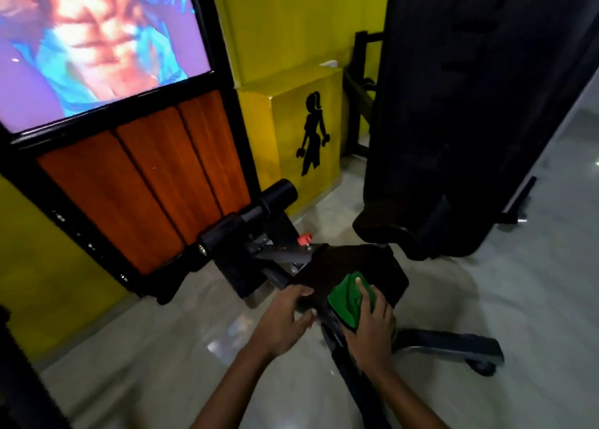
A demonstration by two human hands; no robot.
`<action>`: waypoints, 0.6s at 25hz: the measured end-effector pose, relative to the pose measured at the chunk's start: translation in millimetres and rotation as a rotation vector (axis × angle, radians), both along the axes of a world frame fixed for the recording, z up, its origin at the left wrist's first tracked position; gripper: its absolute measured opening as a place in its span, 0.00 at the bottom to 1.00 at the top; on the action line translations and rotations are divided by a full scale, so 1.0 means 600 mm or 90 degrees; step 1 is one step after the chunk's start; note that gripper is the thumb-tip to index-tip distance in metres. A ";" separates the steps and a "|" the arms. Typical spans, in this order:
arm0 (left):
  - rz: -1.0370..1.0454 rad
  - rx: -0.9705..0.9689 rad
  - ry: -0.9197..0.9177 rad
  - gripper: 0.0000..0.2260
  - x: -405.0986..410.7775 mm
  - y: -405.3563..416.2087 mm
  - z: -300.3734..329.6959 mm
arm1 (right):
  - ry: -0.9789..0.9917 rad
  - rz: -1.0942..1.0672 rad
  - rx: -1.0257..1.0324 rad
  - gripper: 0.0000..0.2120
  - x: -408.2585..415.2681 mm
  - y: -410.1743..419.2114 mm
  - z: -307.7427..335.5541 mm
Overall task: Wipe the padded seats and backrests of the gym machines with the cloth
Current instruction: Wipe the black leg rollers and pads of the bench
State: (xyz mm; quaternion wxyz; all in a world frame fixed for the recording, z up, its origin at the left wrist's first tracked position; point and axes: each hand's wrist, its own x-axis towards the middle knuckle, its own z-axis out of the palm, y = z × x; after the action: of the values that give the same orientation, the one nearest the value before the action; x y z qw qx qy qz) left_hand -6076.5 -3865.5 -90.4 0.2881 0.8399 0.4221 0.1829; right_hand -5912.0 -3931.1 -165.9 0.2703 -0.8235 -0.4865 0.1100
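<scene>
Head view, lower centre: right hand (372, 318) pressed flat on green cloth (346, 299) at seat pad (356, 263) near edge; unwiped pad lay upward; left hand (282, 318) open, touched pad's left edge.

Green cloth on a black padded seat, lower centre of the frame.
The bunched green cloth (348, 299) lies on the near edge of the flat, dark seat (353, 266); a tall black backrest (470, 104) rises at upper right.

right hand (372, 323) hides near half of green cloth (348, 299), poster (94, 39) cut by top/left edges, whole frame motion-blurred.
</scene>
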 end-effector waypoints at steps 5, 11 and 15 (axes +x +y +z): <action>-0.121 -0.038 0.009 0.17 0.068 0.107 -0.024 | 0.021 -0.101 0.065 0.45 -0.018 0.013 -0.010; -0.295 -0.069 -0.027 0.16 0.180 0.173 -0.081 | -0.026 -0.176 0.111 0.45 -0.023 0.022 -0.025; -0.385 -0.081 -0.051 0.18 0.224 0.210 -0.112 | -0.007 -0.210 0.145 0.35 -0.028 0.029 -0.013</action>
State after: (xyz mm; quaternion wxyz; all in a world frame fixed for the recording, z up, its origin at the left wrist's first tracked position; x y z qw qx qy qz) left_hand -5942.0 -3739.3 -157.4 0.3979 0.8998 0.1519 0.0949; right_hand -5929.0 -3914.0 -173.7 0.3737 -0.8565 -0.3559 0.0042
